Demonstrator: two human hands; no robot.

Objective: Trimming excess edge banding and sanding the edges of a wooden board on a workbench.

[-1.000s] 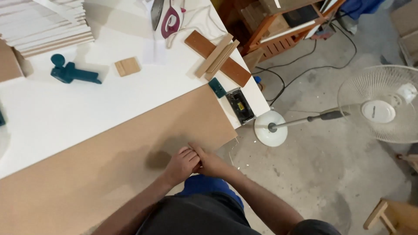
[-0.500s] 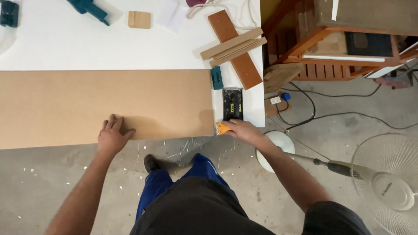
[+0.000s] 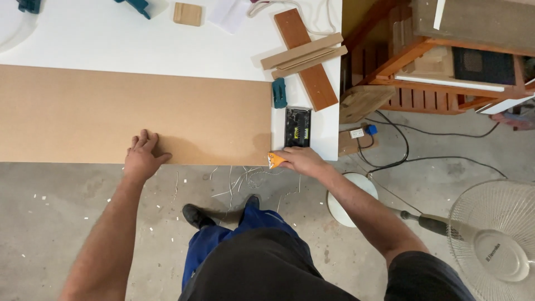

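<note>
A long brown fibreboard sheet (image 3: 139, 111) lies along the near edge of a white table (image 3: 111, 44). My left hand (image 3: 142, 158) rests flat on the sheet's near edge, fingers spread. My right hand (image 3: 295, 160) is at the sheet's near right corner, closed around a small orange tool (image 3: 274, 161) whose tip touches the corner. A black device with a yellow label (image 3: 297, 127) lies on the table just beyond my right hand.
A teal block (image 3: 279, 92), crossed wooden strips (image 3: 305, 56) and a small wooden square (image 3: 187, 14) lie on the table. Shavings (image 3: 239, 181) litter the concrete floor. A standing fan (image 3: 493, 245), cables (image 3: 412, 150) and a wooden rack (image 3: 434, 61) are to the right.
A second ago both hands were together at the sheet's edge. My left hand has since moved left along the edge, and my right hand has gone to the right corner with the orange tool.
</note>
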